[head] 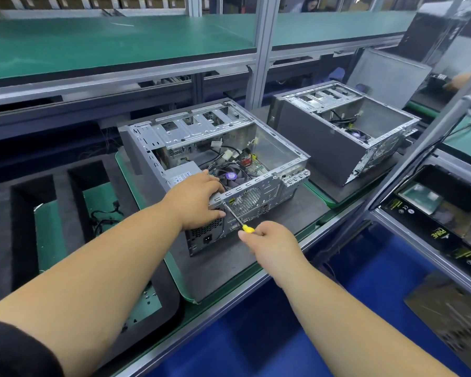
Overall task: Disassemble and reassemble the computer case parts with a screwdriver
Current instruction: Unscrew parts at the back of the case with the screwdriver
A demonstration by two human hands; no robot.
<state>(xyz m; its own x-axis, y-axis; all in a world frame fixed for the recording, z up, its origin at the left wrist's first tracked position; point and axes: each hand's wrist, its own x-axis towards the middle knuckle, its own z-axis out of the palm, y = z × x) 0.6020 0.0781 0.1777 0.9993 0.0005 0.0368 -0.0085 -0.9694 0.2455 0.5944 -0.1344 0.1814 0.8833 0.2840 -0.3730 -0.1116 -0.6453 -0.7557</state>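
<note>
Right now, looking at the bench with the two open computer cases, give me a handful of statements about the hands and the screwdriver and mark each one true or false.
1. The right hand holds a screwdriver with a yellow handle. True.
2. The screwdriver tip is at the rear panel of the near computer case, close to its top edge. True.
3. The left hand lies flat on the green mat, away from the case. False: it rests on the near case's rear top corner, by the fan.
4. The near case has its side panel fitted. False: it is open, with fan and cables showing.
5. A second open case stands further right. True.
</note>
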